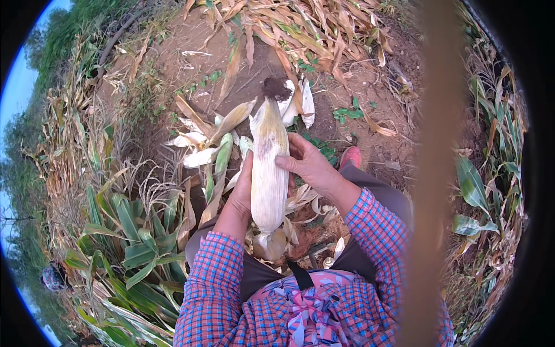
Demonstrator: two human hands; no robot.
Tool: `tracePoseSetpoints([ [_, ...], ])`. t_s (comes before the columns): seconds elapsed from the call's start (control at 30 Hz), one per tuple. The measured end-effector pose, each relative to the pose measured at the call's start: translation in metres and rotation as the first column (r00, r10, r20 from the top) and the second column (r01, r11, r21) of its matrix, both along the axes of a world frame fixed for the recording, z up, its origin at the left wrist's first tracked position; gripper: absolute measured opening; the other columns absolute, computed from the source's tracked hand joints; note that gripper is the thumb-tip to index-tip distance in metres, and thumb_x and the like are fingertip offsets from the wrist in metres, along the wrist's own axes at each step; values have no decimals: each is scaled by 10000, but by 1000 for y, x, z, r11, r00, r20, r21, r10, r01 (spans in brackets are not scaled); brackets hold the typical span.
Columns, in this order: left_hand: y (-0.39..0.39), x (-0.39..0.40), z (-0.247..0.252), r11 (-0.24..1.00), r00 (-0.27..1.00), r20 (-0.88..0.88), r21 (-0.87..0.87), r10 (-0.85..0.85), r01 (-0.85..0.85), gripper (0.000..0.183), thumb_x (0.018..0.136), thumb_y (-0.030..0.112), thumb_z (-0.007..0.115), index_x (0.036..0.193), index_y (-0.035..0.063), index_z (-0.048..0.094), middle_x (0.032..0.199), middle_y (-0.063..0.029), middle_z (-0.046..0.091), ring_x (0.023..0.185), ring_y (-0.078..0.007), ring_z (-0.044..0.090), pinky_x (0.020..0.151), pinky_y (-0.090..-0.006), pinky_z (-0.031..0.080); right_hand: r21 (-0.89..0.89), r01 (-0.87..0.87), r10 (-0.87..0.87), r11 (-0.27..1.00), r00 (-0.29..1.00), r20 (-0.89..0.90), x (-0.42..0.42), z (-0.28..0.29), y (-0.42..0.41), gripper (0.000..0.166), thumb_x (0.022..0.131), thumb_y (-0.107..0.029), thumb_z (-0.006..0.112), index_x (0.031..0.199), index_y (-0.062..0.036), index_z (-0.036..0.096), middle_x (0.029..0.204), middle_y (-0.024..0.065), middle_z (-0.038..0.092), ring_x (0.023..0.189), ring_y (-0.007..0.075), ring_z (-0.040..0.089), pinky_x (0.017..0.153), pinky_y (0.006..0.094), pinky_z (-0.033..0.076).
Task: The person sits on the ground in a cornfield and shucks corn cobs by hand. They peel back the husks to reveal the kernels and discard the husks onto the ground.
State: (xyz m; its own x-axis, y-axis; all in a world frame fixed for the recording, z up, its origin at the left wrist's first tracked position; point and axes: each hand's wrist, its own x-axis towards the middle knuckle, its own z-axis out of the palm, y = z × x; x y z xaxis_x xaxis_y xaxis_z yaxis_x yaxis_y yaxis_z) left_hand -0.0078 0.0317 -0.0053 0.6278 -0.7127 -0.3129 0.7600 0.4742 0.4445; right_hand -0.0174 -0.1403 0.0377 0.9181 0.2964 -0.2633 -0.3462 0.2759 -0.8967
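An ear of corn in pale, dry husk stands lengthwise between my hands, its dark silk pointing away from me. Along its left side lies my left hand, with the fingers mostly hidden behind the ear. My right hand grips the right side, thumb on the front of the husk and fingers curled behind. The husk still wraps the ear, so no kernels show. Just beyond the ear, stripped white husk leaves lie on the soil.
Dry corn stalks and leaves are heaped on the bare soil ahead. Green-leaved stalks crowd my left. More stalks line the right. A blurred brown strip crosses the near right. Husk scraps and brown silk lie between my legs.
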Motion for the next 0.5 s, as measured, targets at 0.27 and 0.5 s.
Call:
tracePoseSetpoints([
  [0.27, -10, -8, -19, 917, 972, 224, 368, 75, -156, 541, 951, 438, 382, 1346, 71, 351, 1202, -123, 531, 1046, -250, 569, 870, -401, 499, -309, 308, -230, 900, 937, 264, 5, -19, 0, 580, 745, -270, 770, 1159, -12, 458, 1029, 90, 580, 922, 157, 563, 812, 315, 470],
  [0.5, -10, -7, -5, 976, 991, 102, 194, 84, -103, 637, 838, 514, 549, 1238, 31, 441, 1007, -150, 612, 886, -259, 630, 777, -385, 531, -82, 270, -263, 959, 961, 89, 5, -13, -8, 379, 780, -234, 741, 1031, -35, 538, 886, 26, 558, 786, 103, 523, 678, 255, 471],
])
